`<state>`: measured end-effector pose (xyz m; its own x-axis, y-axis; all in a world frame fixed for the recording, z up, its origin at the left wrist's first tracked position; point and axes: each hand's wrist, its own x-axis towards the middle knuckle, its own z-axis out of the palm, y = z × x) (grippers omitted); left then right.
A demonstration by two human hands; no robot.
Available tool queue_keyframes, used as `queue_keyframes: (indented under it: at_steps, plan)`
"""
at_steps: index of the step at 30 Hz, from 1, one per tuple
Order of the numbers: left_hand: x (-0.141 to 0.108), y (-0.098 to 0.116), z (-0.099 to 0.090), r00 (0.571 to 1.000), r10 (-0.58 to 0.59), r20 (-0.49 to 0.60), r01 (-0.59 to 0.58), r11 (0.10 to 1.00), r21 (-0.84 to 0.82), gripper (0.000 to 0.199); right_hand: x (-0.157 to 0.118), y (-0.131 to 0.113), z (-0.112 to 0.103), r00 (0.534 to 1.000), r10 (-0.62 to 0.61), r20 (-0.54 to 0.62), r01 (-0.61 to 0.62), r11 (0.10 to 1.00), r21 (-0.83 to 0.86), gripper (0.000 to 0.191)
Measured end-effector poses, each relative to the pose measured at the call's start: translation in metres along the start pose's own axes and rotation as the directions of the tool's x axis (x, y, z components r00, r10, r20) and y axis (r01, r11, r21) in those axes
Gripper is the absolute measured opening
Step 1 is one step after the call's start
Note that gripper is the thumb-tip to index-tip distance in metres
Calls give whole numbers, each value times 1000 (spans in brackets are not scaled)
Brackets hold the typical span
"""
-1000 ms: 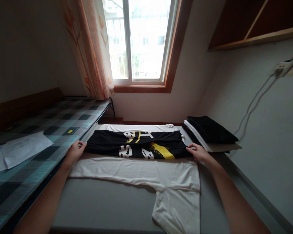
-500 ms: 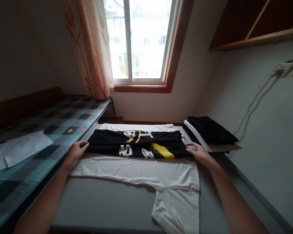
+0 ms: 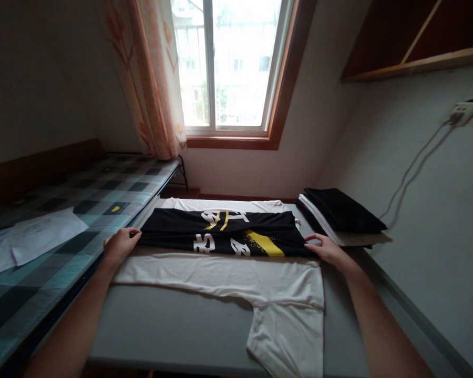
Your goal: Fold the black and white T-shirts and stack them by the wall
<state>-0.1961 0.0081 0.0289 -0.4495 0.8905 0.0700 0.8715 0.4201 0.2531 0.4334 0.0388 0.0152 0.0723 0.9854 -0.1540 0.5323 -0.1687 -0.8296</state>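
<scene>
A black T-shirt (image 3: 173, 228) with white lettering and a yellow stripe lies folded into a long strip across the grey table. Beneath it spreads a white T-shirt (image 3: 220, 275), one sleeve reaching toward the near edge. At the strip's left end, my left hand (image 3: 122, 245) pinches the black cloth between thumb and fingers. My right hand (image 3: 329, 252) grips the near right corner of the same black cloth, its fingertips closed on the fabric. Both shirts lie mostly flat, with slight wrinkles.
Folded black and white clothes (image 3: 341, 212) are stacked at the table's back right, against the wall. To the left stands a bed with a checked mattress (image 3: 114, 184), papers (image 3: 49, 236) lying on it. A curtain (image 3: 152, 94) hangs by the window.
The near edge of the black shirt has shifted very slightly, its right corner drawn a little to the right. Both hands keep their hold, and the view has turned a bit.
</scene>
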Motion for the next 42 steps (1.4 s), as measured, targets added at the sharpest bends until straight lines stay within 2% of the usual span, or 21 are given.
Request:
queue_keyframes:
  at_steps: [3,8,9,11,13,15,18,21,23,25,31,35,39,40,42]
  plan:
    - [0,1,2,1000,-12,-18,12,1000,8,36,-1,-2,1,1000,-2,-8,2,1000,-3,43]
    - [-3,2,8,998,57,-25,-56,998,29,31,-4,-8,4,1000,-16,1,16,1000,-10,47]
    - [-3,2,9,996,72,-50,-70,997,27,31,-4,-9,4,1000,-20,2,20,1000,-11,48]
    - [-2,2,12,979,115,-167,-113,993,18,33,-5,-10,4,1000,-27,0,27,999,-21,50]
    - [-2,5,15,929,217,-301,-233,972,-18,32,-4,-9,5,1000,-29,-10,29,999,-34,52]
    - [-5,14,20,859,383,-340,-441,891,-109,29,-4,-8,7,999,-40,-21,39,998,-48,54]
    - [-15,33,29,713,656,-249,-701,660,-270,28,-2,-5,8,997,-66,-40,63,996,-70,55]
    - [-27,51,37,563,810,-162,-810,502,-304,25,0,-2,8,995,-85,-58,79,992,-100,54]
    - [-33,58,38,511,850,-130,-840,463,-282,22,1,-2,8,993,-101,-64,93,989,-118,52]
    - [-37,61,37,512,853,-105,-845,477,-241,19,1,-2,8,992,-107,-66,98,987,-129,52]
    - [-38,62,27,579,815,-9,-806,571,-154,23,-1,-4,8,991,-109,-70,96,981,-168,49]
    - [-35,59,25,589,808,7,-789,577,-210,23,0,-3,9,990,-115,-82,100,981,-168,46]
    - [-33,54,25,601,797,62,-736,582,-347,25,1,-2,8,991,-111,-81,95,980,-172,44]
    - [-33,53,26,612,786,86,-712,595,-374,26,1,-1,8,991,-107,-80,91,980,-176,45]
    - [-32,54,28,659,743,115,-657,644,-391,30,1,0,7,992,-98,-77,82,979,-188,44]
